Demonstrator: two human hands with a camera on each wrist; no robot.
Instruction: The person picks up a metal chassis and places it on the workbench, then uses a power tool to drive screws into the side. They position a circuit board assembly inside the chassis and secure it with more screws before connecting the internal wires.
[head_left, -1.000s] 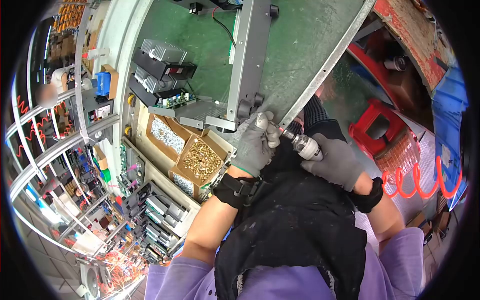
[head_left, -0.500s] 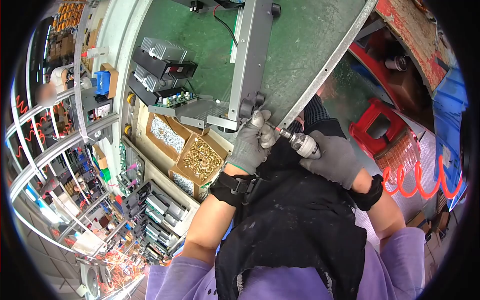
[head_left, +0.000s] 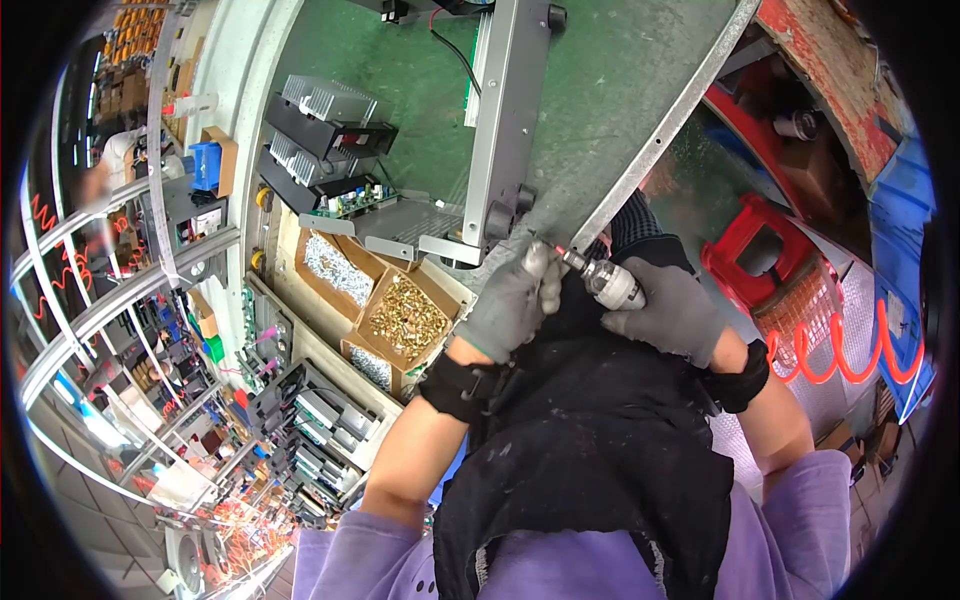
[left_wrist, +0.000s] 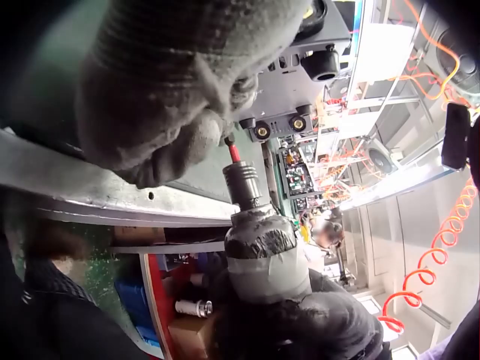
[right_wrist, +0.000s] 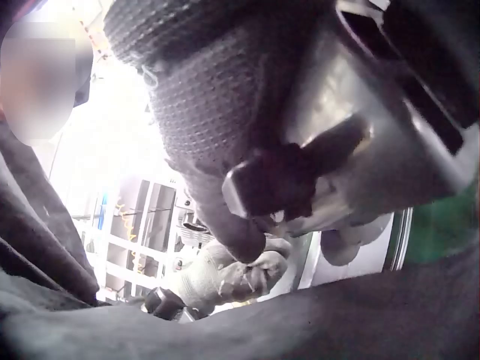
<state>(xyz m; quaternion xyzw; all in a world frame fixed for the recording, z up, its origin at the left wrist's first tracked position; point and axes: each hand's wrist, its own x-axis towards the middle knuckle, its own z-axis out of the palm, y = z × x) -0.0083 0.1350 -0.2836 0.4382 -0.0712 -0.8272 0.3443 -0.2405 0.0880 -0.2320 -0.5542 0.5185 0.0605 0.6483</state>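
My right hand (head_left: 670, 310), in a grey glove, grips a power screwdriver (head_left: 618, 287) with white tape round its body. In the left wrist view the screwdriver's red-banded bit (left_wrist: 234, 153) points at the left hand. My left hand (head_left: 508, 302), also gloved, has its fingers curled, with thumb and fingertips right at the bit's tip; I cannot tell whether they hold something small. Just beyond it stands a grey metal chassis (head_left: 502, 130) with round black feet (head_left: 499, 218). In the right wrist view gloved fingers (right_wrist: 202, 112) lie over the tool's dark lever (right_wrist: 262, 184).
Cardboard boxes of brass-coloured screws (head_left: 405, 318) and silver screws (head_left: 338, 268) sit left of the left hand. Heat-sink units (head_left: 325, 155) stand on the green bench (head_left: 590, 100). A metal rail (head_left: 655, 145) edges the bench. A red stool (head_left: 765, 250) and coiled red hose (head_left: 840, 365) are at right.
The left hand has turned and shifted slightly right and toward the body, away from the chassis feet. The bit's tip, earlier at the fingers, now shows past them. The right hand still holds the screwdriver.
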